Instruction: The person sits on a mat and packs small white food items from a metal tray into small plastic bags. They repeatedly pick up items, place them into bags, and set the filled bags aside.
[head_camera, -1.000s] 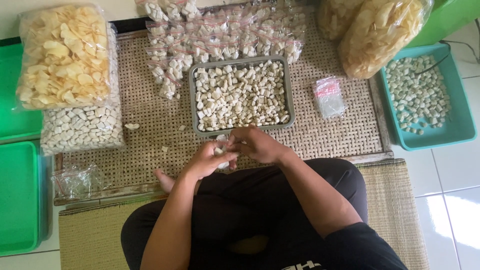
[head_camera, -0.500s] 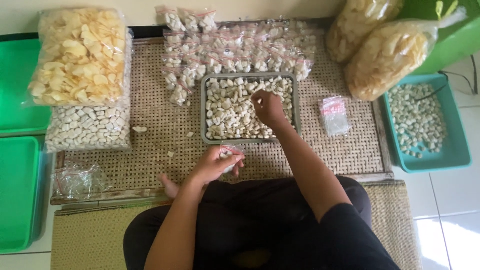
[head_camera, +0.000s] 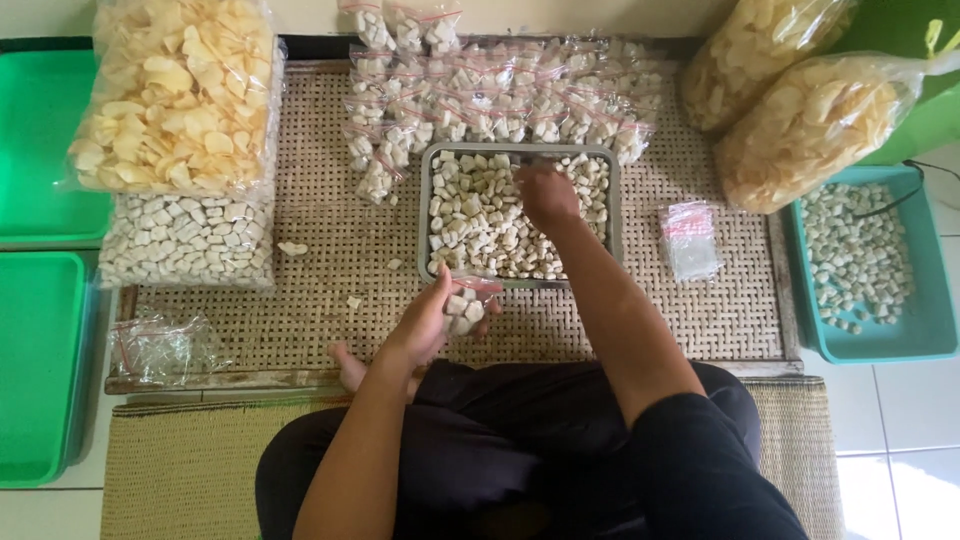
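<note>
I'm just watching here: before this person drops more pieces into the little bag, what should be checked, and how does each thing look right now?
1. Small bag held in the left hand: ok.
2. Bag mouth open and facing up: cannot tell.
3. Right hand on the pieces in the grey tray: ok.
4. Pieces gripped by the right hand: cannot tell.
5. Enough pieces left in the tray: ok.
6. Spare empty bags close by on the woven mat: ok.

Small clear bag part-filled with white pieces, grey tray of same
</note>
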